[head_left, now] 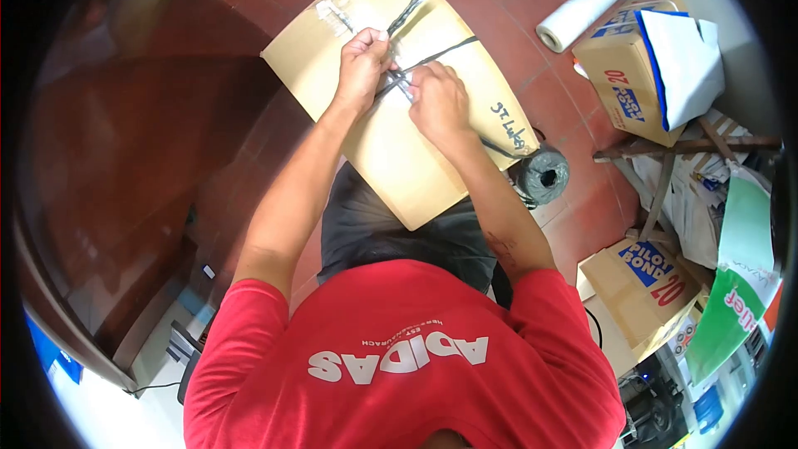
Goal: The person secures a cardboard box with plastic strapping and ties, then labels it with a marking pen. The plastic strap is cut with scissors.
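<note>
A large cardboard box point(416, 166) with handwriting near its right corner lies in front of my legs. Black plastic twine point(449, 51) runs across its top and crosses near the middle. My left hand point(362, 66) is closed on the twine just above the crossing, and a loose bunched end sticks up beyond its fingers. Close by on the right, my right hand point(439, 96) has its fingers pinched on the twine at the crossing. Clear tape shows under the hands. A black twine roll point(544, 176) stands on the floor beside the box's right corner.
A dark wooden piece of furniture point(108, 175) fills the left side. At the right are a roll of clear wrap point(584, 10), an upper carton point(623, 75) with white sheets on it, a wooden stand point(690, 148) and a lower carton point(644, 291).
</note>
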{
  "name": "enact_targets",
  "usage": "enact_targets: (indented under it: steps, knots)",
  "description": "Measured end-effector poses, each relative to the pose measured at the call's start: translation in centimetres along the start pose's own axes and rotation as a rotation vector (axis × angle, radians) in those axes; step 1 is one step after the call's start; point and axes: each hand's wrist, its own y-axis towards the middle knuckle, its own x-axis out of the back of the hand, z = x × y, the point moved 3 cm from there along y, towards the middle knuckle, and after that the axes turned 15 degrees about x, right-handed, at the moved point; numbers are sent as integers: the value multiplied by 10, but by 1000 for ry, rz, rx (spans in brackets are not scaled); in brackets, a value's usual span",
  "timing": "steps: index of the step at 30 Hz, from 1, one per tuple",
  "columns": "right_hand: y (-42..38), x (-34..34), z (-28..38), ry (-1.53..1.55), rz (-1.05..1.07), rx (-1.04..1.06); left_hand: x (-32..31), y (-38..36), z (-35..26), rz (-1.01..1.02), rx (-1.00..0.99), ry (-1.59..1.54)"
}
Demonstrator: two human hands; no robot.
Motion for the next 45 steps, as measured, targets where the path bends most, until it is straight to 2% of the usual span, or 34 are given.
enact_targets:
  steps: [2, 4, 5, 7, 10, 12, 14, 16, 20, 26, 28, 29, 31, 32, 34, 35, 36, 38, 39, 41, 42, 45]
  knots:
    - [-2, 2, -4, 28, -69, 49, 0, 1, -4, -35, 37, -63]
    - [-4, 6, -10, 316, -163, 39, -4, 4, -7, 31, 119, -375]
    - [-3, 7, -10, 309, -164, 39, -5, 7, -10, 3, 149, -437]
    - [-3, 9, -1, 347, -341, 148, -2, 11, -16, -1, 195, -424]
    - [-6, 11, 1, 240, -208, 210, -4, 15, -21, -27, 231, -316]
    - [1, 3, -6, 220, -199, 226, -13, 14, -30, -170, 198, -63]
    - [4, -2, -10, 201, -198, 249, -10, 23, -31, -206, 179, -55]
    - [2, -8, -14, 171, -68, 213, -6, 28, -29, -242, 219, 4]
    - [-9, -11, -18, 184, -44, 191, -6, 34, -23, -337, 238, -4]
    - [-8, -9, -22, 194, -36, 161, 3, 35, -17, -296, 260, -3]
    - [-3, -7, -24, 213, -17, 163, 6, 29, -18, 14, 228, -2]
    - [1, -4, -24, 215, -16, 163, 12, 26, -20, 13, 228, -2]
    - [6, -2, -33, 405, 90, -76, 12, 21, -22, 238, 254, 339]
    - [7, -3, -35, 404, 93, -77, 12, 18, -18, 238, 255, 336]
    - [16, 1, -42, 344, 100, -225, 5, 12, -18, 321, 83, 632]
    - [20, 4, -44, 341, 97, -224, 7, 8, -17, 347, 185, 691]
    - [24, 6, -46, 365, 143, -249, 5, 5, -17, 368, 83, 898]
    - [34, 7, -49, 416, 236, -296, 2, -1, -19, 433, 34, 1065]
    - [37, 1, -55, 597, 218, -420, 1, -4, -19, 429, 34, 1065]
    - [44, -2, -55, 713, 229, -474, -5, -7, -22, 354, -160, 1153]
    - [44, -4, -55, 827, 239, -531, -8, -8, -21, 357, -160, 1152]
    - [43, -4, -52, 812, 187, -551, -10, -8, -18, 283, -226, 1149]
